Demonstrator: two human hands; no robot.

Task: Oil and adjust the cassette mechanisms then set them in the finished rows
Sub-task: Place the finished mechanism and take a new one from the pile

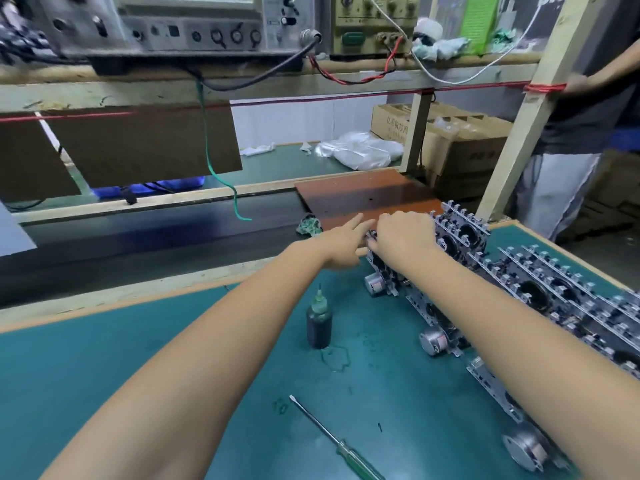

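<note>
Up at the far end of the nearest row, both hands meet on a cassette mechanism. Right hand covers its top, fingers curled down around it; left hand touches its left edge, fingers extended and close together. Nearer on the green desk stand the oil bottle and, well apart, a green-handled screwdriver
</note>
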